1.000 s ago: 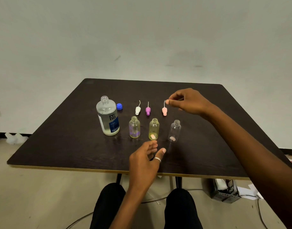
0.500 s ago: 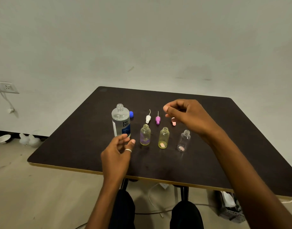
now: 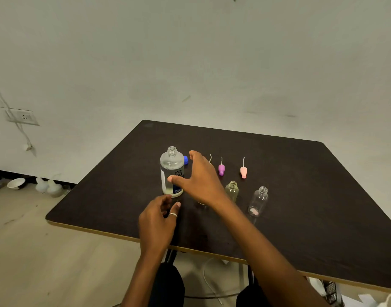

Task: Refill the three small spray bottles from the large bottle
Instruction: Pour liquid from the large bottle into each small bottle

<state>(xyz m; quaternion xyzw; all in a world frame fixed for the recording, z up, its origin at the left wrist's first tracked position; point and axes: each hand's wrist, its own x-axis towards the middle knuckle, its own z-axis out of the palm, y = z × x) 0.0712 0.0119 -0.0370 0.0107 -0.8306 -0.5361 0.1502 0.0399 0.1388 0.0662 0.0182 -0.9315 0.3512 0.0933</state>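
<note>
The large clear bottle, uncapped and blue-labelled, stands upright on the dark table. My right hand is spread open right beside it, thumb in front of the label, fingers behind; it holds nothing. My left hand hovers just below the bottle, fingers loosely curled and empty, a ring on one finger. A yellowish small bottle and a clear small bottle stand open to the right. The third small bottle is hidden behind my right hand. Purple and pink spray tops lie behind them.
A blue cap lies behind the large bottle. A white spray top's tube peeks above my right hand. The table's near edge runs below my hands. A bowl and white items sit on the floor at left.
My right hand has left the pink spray top on the table and swung left to the large bottle. My left hand stays near the bottle's base. The view has shifted.
</note>
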